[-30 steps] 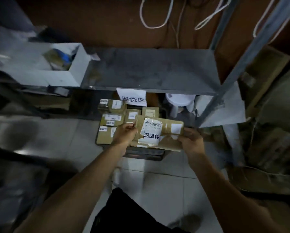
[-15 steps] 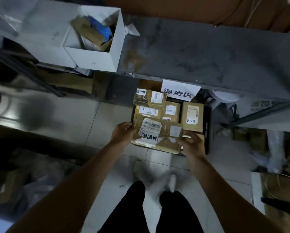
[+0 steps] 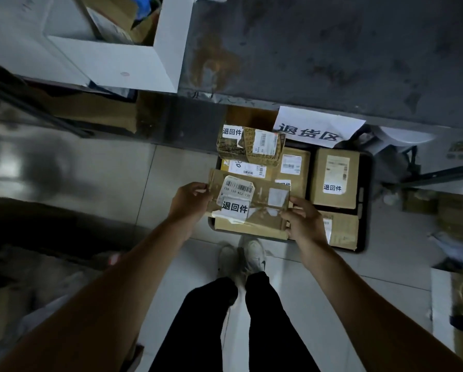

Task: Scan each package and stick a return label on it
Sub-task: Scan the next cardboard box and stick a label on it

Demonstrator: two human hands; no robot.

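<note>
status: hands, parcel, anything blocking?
Left hand and right hand grip flat parcel by its ends. Return label on it. Held over black tray of labelled boxes; nothing blocking.

A white sheet (image 3: 317, 128) hanging from the shelf edge reads 退货区. The flat package (image 3: 249, 204) held between the left hand (image 3: 190, 204) and right hand (image 3: 304, 224) carries a barcode label (image 3: 237, 187) printed 159 159 K02 170 and a sticker (image 3: 234, 208) reading 退回件. The same 退回件 stands on the patterned box (image 3: 250, 146) and on the brown box (image 3: 335, 178). Other labels are too small to read.
</note>
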